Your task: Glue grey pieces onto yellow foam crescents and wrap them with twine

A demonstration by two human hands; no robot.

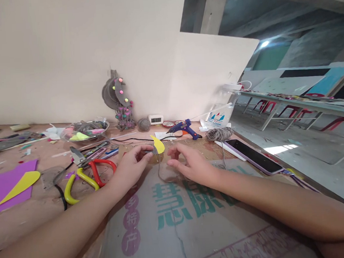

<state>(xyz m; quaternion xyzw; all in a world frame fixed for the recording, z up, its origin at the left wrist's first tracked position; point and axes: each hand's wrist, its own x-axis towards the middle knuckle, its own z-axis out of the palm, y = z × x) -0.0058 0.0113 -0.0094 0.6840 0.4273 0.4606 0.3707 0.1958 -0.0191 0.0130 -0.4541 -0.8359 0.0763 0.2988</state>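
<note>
My left hand (136, 162) pinches a small grey piece at the end of a grey yarn strand (160, 169). A yellow curved piece (158, 144) stands up just right of those fingertips. My right hand (189, 160) is a short way to the right, its fingers curled and apart, with nothing visible between them. The strand hangs between the hands over a printed sheet (144, 226). Beyond my right hand lies a blue glue gun (185, 128), and a grey yarn bundle (219, 134) is to its right.
Red-handled pliers (99, 170) and yellow-handled pliers (81, 188) lie left. Further left are purple sheets (10, 187) with a yellow teardrop piece (21, 186). A phone (253, 155) lies right, a plastic jug (220, 107) behind it. A decorated grey ornament (117, 99) stands by the back panel.
</note>
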